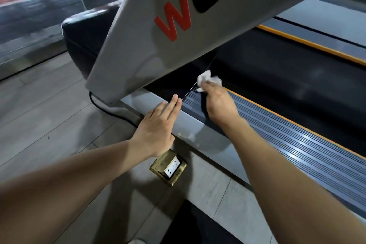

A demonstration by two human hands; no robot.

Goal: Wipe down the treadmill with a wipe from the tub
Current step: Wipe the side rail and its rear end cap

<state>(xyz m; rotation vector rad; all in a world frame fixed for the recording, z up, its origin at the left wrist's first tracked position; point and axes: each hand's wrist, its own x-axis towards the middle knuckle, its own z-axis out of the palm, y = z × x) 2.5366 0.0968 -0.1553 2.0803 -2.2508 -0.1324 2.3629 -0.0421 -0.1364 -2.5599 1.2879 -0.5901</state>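
Forearms reach in — right hand (218,101) pinches the wipe (208,79) at the side rail's (277,134) front end, rail running back-right; left hand (158,123) rests flat, holding nothing.

Two bare forearms come in from the lower edge, one from the lower left and one from the lower right. No sleeve, cuff or glove shows on either; both are uncovered as far up as they can be seen. The wrists carry no watch, band or bracelet. The left hand (156,130) has no ring on the fingers (174,103) that show, and their nails are short and plain. The right hand (219,105) is seen from the back, also without rings. At the bottom edge, a small pale rounded shape may be a shoe toe; too little shows to tell.
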